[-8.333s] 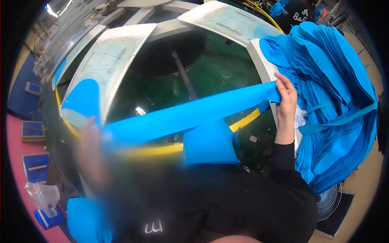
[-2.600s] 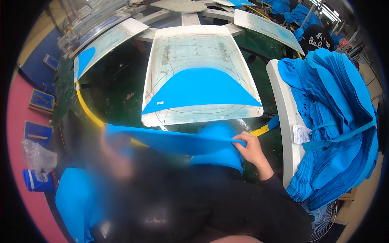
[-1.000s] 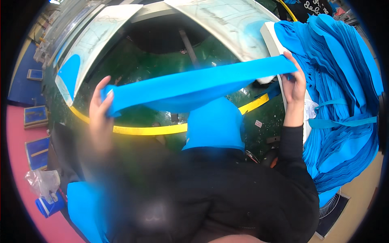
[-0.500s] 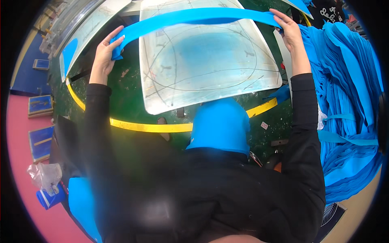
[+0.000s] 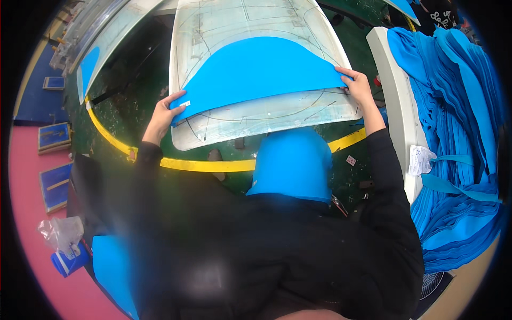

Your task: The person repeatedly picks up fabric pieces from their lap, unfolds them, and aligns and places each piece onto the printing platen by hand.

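A blue fabric piece (image 5: 261, 69) with a curved far edge lies over a pale board (image 5: 240, 122) marked with dark curved lines. At its left corner, beside a small white label (image 5: 185, 104), my left hand (image 5: 162, 117) pinches the cloth between thumb and fingers. My right hand (image 5: 357, 88) grips the opposite corner near the board's right edge. Between the hands the near edge is drawn nearly straight, and a strip of board shows in front of it.
Thick stacks of blue fabric (image 5: 453, 106) hang at the right beside a white panel (image 5: 392, 90). A yellow curved rail (image 5: 208, 166) passes before the board. More blue cloth (image 5: 290, 165) lies near my body. Another board (image 5: 114, 48) stands far left.
Both hands have come nearer and lower. The fabric, earlier held up as a narrow band above the board's far part, is now spread across the board. The board has shifted slightly left.
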{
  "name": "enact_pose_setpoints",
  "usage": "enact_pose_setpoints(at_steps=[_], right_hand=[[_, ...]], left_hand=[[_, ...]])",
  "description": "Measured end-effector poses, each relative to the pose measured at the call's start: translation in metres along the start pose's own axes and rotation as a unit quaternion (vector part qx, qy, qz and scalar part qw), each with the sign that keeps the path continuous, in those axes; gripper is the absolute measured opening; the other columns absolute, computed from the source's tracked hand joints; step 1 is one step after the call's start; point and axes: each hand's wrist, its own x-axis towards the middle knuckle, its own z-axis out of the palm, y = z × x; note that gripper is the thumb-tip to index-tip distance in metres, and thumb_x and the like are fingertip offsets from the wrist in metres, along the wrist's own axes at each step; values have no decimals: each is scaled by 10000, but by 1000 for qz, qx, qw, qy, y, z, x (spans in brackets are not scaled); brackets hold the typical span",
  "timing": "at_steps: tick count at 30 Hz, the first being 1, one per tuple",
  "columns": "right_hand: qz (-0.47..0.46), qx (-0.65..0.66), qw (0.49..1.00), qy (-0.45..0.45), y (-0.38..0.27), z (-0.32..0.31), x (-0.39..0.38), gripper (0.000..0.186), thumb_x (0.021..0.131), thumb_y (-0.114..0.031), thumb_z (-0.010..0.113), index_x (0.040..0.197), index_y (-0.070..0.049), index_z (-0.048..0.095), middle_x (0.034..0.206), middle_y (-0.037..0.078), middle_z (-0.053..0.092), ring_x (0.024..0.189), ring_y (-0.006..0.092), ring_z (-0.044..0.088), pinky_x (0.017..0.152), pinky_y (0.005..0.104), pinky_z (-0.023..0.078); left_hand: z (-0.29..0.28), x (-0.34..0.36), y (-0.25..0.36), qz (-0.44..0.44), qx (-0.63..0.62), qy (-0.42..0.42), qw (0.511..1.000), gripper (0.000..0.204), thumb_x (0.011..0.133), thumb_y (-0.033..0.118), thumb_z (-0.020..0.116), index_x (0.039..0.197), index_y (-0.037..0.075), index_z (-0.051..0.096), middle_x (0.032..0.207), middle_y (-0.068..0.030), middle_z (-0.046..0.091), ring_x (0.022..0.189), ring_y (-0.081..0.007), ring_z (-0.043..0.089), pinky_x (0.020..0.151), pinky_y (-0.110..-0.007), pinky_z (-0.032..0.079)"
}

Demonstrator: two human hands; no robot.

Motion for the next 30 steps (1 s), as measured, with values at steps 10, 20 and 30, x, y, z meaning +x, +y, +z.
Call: enact_pose_setpoints(at_steps=[10, 20, 30], right_hand=[[-4, -21, 999, 29, 18, 0, -17, 297, 851, -14, 550, 1098, -128, 668, 1014, 73, 649, 668, 83, 541, 580, 214, 458], [-157, -159, 971, 84, 34, 3, -19, 301, 816, -44, 573, 1099, -109, 655, 1114, 121, 631, 961, 255, 618, 851, 305, 464], [-306, -406, 837, 202, 0, 72, -25, 319, 784, -103, 550, 1099, -87, 601, 1200, 121, 539, 1091, 319, 502, 929, 469, 389]], left_hand=[[15, -18, -2, -5, 43, 16, 999, 467, 762, -42, 641, 1206, 91, 589, 1166, -99, 585, 941, -139, 574, 845, -232, 447], [20, -17, 2, 47, 158, 34, 986, 450, 741, -12, 667, 1174, 94, 606, 1171, -114, 578, 1002, -194, 574, 886, -274, 443], [45, -21, -8, 208, 475, 113, 847, 611, 796, 255, 645, 1341, 127, 401, 1385, -127, 367, 1238, -356, 372, 1006, -461, 325]])
